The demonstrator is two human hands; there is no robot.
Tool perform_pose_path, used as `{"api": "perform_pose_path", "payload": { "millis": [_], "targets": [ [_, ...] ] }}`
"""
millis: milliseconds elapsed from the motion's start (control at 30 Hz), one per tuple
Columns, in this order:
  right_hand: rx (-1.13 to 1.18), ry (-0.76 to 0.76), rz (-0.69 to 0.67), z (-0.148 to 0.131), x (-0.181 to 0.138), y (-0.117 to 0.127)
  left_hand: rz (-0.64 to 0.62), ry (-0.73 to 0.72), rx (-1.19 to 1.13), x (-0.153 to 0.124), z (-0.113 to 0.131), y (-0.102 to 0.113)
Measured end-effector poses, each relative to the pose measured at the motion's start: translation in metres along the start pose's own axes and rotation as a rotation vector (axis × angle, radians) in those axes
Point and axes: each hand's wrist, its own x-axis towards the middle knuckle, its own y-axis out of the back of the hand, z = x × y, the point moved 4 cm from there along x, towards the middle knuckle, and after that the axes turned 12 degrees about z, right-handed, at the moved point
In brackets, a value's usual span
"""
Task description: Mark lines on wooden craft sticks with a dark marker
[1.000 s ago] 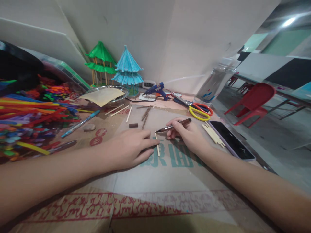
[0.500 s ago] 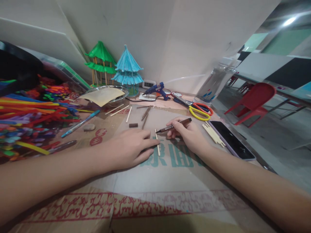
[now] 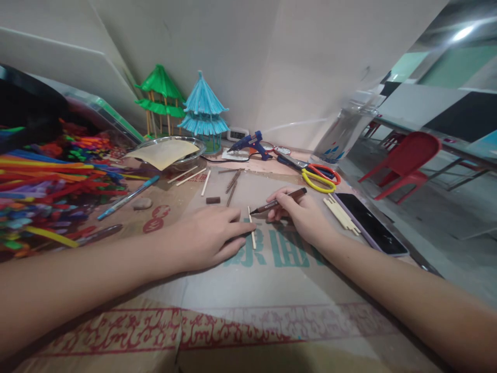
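My left hand (image 3: 212, 235) lies flat on the cardboard sheet (image 3: 240, 290), its fingertips pressing a thin pale wooden stick (image 3: 252, 228) down. My right hand (image 3: 301, 212) is closed around a brown marker pen (image 3: 277, 201). The pen's tip touches the far end of the stick. A brown pen cap (image 3: 213, 200) lies just beyond my left hand.
A heap of coloured pipe cleaners (image 3: 42, 181) fills the left. Behind stand a green (image 3: 161, 98) and a blue (image 3: 204, 111) model pagoda, a metal bowl (image 3: 171, 153), a glue gun (image 3: 250, 144), scissors (image 3: 318, 176), a bundle of sticks (image 3: 341, 215) and a phone (image 3: 368, 223).
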Motion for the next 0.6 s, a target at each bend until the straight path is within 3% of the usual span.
{"api": "perform_pose_path", "payload": {
  "millis": [600],
  "targets": [
    [0.012, -0.023, 0.006, 0.0002, 0.0008, -0.0003, 0.003, 0.008, 0.001, -0.0001, 0.0003, -0.0001]
  ]
}}
